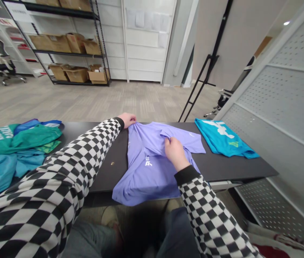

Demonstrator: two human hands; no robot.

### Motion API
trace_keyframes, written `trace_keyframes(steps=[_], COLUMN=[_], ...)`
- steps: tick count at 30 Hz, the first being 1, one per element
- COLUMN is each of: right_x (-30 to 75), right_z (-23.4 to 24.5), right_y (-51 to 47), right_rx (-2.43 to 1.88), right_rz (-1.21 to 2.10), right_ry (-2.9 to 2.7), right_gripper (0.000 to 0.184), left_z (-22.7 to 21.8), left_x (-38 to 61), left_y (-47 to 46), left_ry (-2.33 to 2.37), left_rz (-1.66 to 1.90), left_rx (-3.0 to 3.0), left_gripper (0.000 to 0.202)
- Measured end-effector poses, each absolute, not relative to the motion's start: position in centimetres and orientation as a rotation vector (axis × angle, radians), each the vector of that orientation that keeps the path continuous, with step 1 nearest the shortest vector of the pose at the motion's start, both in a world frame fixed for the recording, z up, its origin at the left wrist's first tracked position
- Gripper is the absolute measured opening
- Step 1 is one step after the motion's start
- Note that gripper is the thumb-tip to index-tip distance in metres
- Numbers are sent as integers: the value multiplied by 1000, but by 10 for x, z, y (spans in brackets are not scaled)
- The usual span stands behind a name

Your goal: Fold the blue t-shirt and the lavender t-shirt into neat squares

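Observation:
A purple T-shirt [157,175] with small white lettering lies across the dark table, its lower left part hanging over the near edge. My left hand [128,119] pinches the shirt's far left corner near the table's back edge. Fabric is gathered between the fingers of my right hand [174,152], closed on the collar or sleeve area at the shirt's middle right; which part it is I cannot tell. One sleeve [194,142] spreads flat to the right of that hand. Creases run across the cloth between both hands.
A folded bright blue shirt [221,138] rests at the table's right end, beside a perforated grey partition [280,96]. Green and blue shirts [20,143] are piled on the left. Across the floor stands a black shelf [68,53] with cardboard boxes. The table [109,175] has its near edge close to my legs.

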State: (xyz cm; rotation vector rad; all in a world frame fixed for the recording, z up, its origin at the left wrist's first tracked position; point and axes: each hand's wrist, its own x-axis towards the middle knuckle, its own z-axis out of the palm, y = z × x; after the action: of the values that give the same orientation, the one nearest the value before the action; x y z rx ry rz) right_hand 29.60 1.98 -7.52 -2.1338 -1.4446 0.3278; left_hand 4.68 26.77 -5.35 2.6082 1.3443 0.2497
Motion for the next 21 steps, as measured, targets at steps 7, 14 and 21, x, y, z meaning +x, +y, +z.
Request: trace_keyframes(steps=[7, 14, 21], right_x=[308, 315, 339], right_z=[-82, -72, -104], right_y=[19, 31, 58], right_rx=[-2422, -2181, -1826], right_rz=[125, -140, 97], right_ry=[-1690, -1857, -2498], right_gripper=[46, 55, 72], left_z=[-71, -57, -117], left_x=[61, 2, -35], left_y=[210, 48, -142], left_ry=[1526, 1354, 1396], left_rz=[440, 725, 1057], left_rx=[2727, 2511, 1972], left_gripper=[38, 32, 34])
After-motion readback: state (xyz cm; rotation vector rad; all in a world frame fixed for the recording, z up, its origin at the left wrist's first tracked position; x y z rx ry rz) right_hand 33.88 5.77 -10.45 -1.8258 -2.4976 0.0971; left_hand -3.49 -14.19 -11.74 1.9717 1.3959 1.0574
